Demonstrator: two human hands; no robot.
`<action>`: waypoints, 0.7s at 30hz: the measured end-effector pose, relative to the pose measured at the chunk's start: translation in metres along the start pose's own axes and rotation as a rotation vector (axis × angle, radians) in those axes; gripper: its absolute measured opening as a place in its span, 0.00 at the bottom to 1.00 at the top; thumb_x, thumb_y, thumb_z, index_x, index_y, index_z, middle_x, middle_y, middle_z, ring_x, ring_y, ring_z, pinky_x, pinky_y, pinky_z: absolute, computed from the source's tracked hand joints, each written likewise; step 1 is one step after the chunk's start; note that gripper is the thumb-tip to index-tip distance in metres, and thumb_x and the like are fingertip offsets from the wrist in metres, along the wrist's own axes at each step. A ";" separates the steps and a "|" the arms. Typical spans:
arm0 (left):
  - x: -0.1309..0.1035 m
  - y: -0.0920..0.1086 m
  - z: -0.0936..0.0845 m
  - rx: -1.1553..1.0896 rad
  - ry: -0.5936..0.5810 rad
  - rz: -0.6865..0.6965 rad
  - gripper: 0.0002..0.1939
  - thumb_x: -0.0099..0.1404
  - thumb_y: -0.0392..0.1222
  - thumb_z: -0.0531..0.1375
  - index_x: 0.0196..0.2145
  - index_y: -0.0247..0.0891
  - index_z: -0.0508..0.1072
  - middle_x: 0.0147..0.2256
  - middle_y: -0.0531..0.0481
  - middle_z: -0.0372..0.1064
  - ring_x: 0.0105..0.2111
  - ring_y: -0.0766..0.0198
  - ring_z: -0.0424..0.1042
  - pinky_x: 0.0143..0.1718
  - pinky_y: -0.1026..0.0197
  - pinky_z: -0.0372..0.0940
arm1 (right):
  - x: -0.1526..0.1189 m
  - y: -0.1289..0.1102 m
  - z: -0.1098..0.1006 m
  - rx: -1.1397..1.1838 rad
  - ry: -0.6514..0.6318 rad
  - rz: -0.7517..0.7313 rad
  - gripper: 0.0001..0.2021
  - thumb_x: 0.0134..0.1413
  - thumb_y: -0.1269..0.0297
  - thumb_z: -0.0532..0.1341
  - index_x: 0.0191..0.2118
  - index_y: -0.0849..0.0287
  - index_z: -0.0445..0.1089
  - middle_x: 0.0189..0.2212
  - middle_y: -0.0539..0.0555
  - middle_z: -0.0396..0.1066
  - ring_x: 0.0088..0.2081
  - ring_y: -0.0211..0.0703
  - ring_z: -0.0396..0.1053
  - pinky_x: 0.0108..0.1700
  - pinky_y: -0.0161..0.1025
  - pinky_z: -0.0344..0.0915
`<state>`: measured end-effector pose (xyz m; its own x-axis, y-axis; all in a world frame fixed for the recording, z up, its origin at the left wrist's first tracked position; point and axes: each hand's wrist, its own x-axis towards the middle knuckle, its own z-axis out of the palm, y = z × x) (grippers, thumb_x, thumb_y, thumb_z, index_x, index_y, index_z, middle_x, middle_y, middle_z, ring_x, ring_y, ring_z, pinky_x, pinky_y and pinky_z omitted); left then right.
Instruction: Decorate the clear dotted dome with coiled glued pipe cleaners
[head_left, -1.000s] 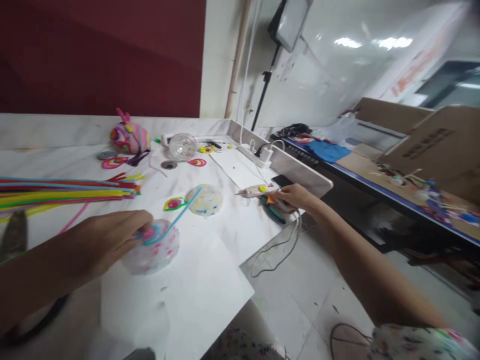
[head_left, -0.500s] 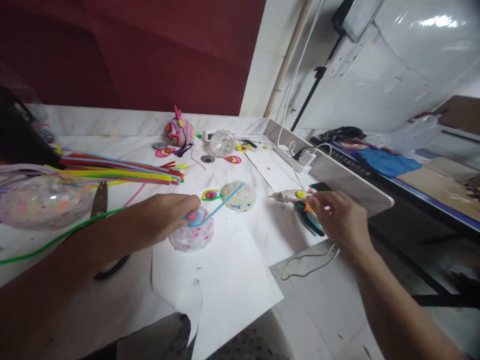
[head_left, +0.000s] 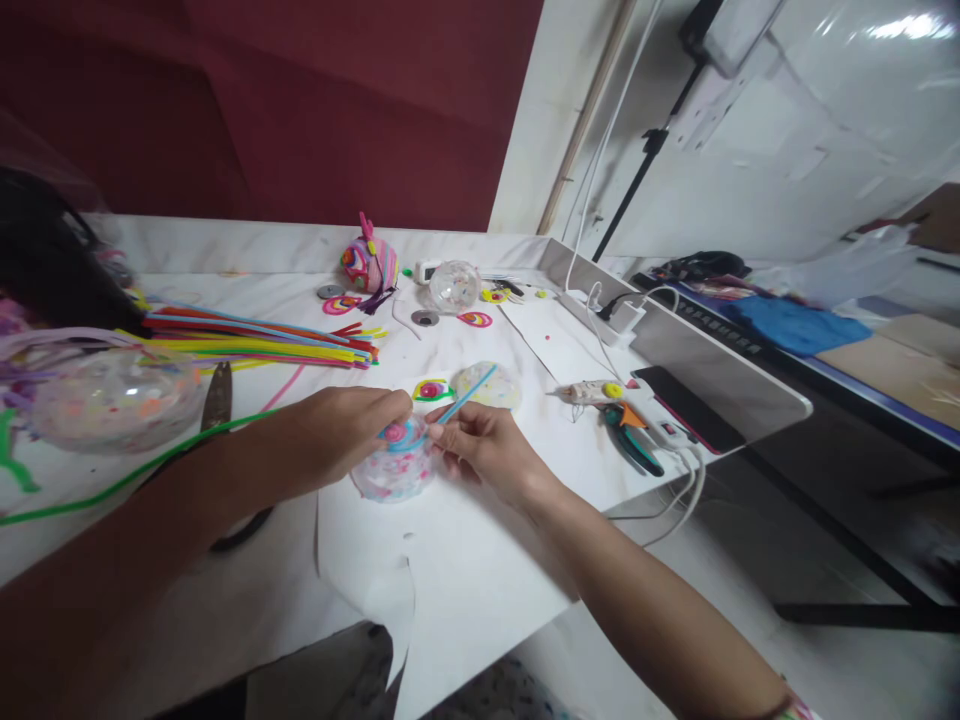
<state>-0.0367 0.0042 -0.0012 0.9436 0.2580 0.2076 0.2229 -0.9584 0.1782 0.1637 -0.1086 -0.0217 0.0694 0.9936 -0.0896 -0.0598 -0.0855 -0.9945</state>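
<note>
In the head view, a clear plastic half-ball with pink flecks (head_left: 394,477) rests on white paper. On its top a light blue pipe cleaner (head_left: 469,395) curls around a pink centre, and its free end sticks out up to the right. The fingers of my left hand (head_left: 349,425) are closed on the curled part, pressing it to the half-ball; their tips are partly hidden. My right hand (head_left: 487,450) pinches the same pipe cleaner near where it leaves the curl. A glue gun (head_left: 596,392) with an orange trigger lies to the right, apart from both hands.
Green-handled pliers (head_left: 630,442) lie by the glue gun near the table edge. Colourful pipe cleaners (head_left: 277,340) and a large clear half-ball (head_left: 112,400) are at left. Behind stand a decorated ball (head_left: 371,268) and a clear ball (head_left: 454,287). White paper (head_left: 480,590) overhangs the front edge.
My right hand has left the glue gun, moved left and taken hold of the blue pipe cleaner. My left hand stays on the curl. The view has shifted slightly.
</note>
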 end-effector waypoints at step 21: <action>0.003 -0.003 -0.003 0.014 -0.011 0.060 0.14 0.66 0.32 0.53 0.47 0.42 0.70 0.38 0.49 0.75 0.36 0.59 0.74 0.36 0.61 0.64 | 0.037 0.016 -0.005 -0.364 0.123 -0.263 0.11 0.48 0.62 0.64 0.22 0.58 0.65 0.20 0.46 0.62 0.25 0.35 0.57 0.29 0.35 0.53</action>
<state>-0.0347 0.0080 0.0021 0.9579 0.1988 0.2073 0.1691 -0.9738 0.1523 0.1701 -0.0732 -0.0415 0.1545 0.9705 0.1848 0.3275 0.1262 -0.9364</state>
